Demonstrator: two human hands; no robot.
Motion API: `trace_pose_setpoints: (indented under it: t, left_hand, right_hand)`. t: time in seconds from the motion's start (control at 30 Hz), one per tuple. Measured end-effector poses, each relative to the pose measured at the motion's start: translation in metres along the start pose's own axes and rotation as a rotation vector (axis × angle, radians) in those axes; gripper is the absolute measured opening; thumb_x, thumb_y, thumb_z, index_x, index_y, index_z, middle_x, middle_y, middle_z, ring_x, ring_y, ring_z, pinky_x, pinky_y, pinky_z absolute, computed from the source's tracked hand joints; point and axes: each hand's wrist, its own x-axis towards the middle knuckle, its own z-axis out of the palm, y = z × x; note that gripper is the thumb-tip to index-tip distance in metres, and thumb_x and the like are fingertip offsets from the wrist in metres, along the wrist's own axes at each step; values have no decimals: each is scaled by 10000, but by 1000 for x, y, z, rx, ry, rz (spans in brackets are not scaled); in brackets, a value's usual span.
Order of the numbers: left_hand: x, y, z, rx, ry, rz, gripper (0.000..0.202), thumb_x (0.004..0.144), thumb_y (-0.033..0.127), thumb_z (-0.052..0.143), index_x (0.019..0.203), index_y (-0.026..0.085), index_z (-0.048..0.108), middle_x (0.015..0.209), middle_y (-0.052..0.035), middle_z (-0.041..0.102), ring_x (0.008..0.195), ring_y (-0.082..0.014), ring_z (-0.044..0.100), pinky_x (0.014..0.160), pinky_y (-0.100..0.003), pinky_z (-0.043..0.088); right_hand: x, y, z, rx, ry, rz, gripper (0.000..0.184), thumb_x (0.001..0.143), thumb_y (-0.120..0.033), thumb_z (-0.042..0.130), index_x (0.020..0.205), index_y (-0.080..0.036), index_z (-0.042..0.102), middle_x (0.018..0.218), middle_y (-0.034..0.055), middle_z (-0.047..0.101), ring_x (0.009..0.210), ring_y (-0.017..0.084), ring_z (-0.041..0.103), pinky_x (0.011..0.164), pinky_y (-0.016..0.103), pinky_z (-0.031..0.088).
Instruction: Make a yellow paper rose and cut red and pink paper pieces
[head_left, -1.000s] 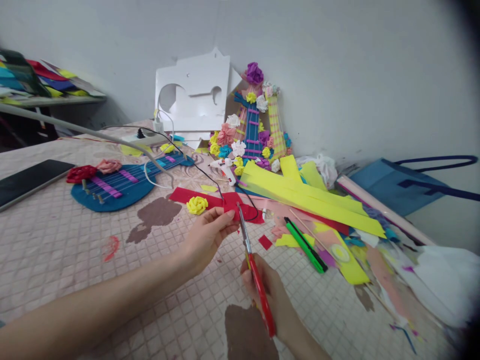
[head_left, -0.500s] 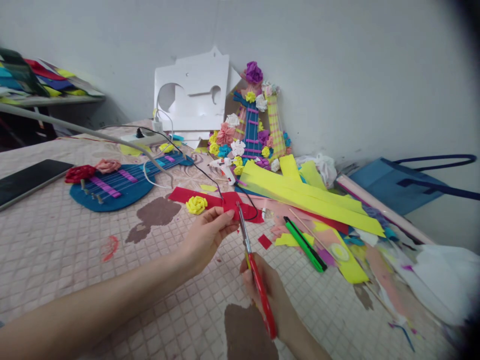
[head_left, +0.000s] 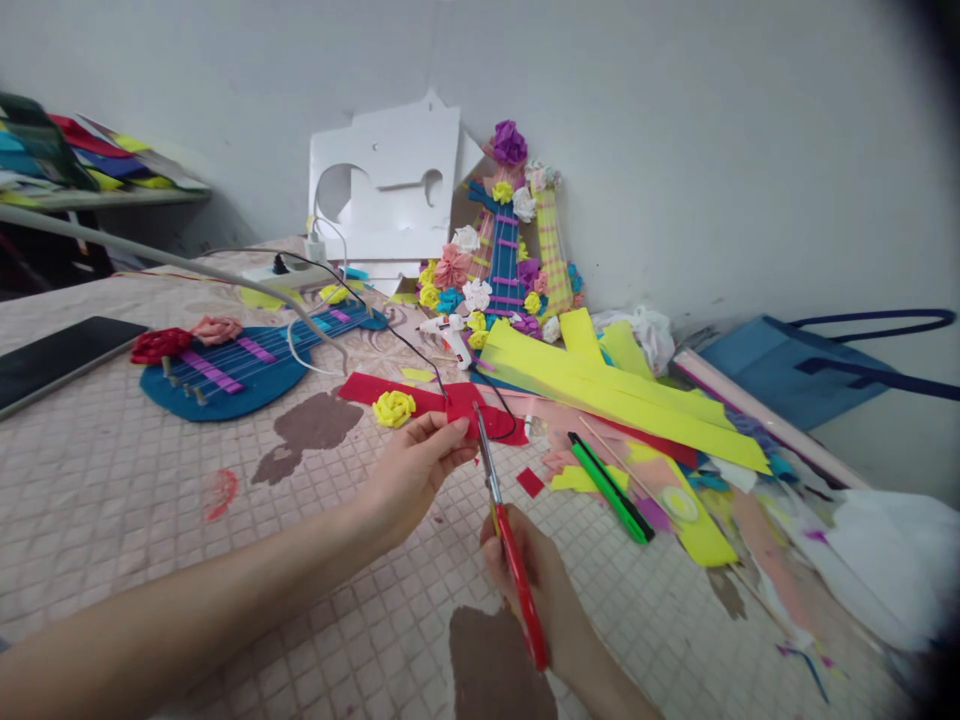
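Small red paper piece (head_left: 463, 400) was located just beyond the left hand (head_left: 418, 468), its near edge pinched between thumb and fingers; the rest projected past the fingertips, away from the wearer. Its outline merged with a red strip (head_left: 365, 388) behind it, so its long axis could not be told. Scissors (head_left: 513, 552) lay to the right of the left fingertips, blade tips over the red piece. Their long axis ran obliquely: blades pointed away from the wearer and slightly left, red handle toward the wearer and to the right. Right hand (head_left: 546, 580) was curled around the handles, well behind the blades. Red strip extended left and right beyond the pinched piece, with a yellow paper flower (head_left: 394, 408) at its near edge, left of the piece. Red square scrap (head_left: 530, 483) lay right of the blades on the table (head_left: 330, 600); farther right, a green cutter (head_left: 609, 488) slanted.
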Motion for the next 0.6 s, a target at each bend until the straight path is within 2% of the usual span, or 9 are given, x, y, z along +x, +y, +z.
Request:
trace_pose_setpoints:
  t: [0.23, 0.4, 0.6]
  left_hand:
    - [0, 1, 0, 3, -8, 4, 207, 679, 174, 751, 696, 149, 546, 739, 7, 633, 677, -100, 602, 735, -254, 474]
    - [-5, -6, -2, 73, -32, -51, 216, 660, 200, 768, 672, 150, 558, 708, 11, 609, 693, -105, 581, 758, -275, 462]
    - [-13, -22, -6, 328, -63, -163, 234, 666, 272, 760, 683, 159, 556, 735, 16, 596, 718, -107, 540, 708, -258, 405]
  right_hand:
    - [1, -3, 1, 62, -1, 21, 287, 744, -445, 522, 612, -223, 395, 591, -34, 424, 545, 118, 420, 510, 240, 418]
    - [0, 2, -4, 110, 77, 33, 307, 760, -506, 542, 718, -210, 468, 621, -35, 438, 512, 108, 413, 444, 225, 368]
    - [4, 13, -12, 361, 202, -7, 268, 745, -387, 672, 836, -212, 491, 749, -30, 544, 555, 90, 467, 478, 209, 391]
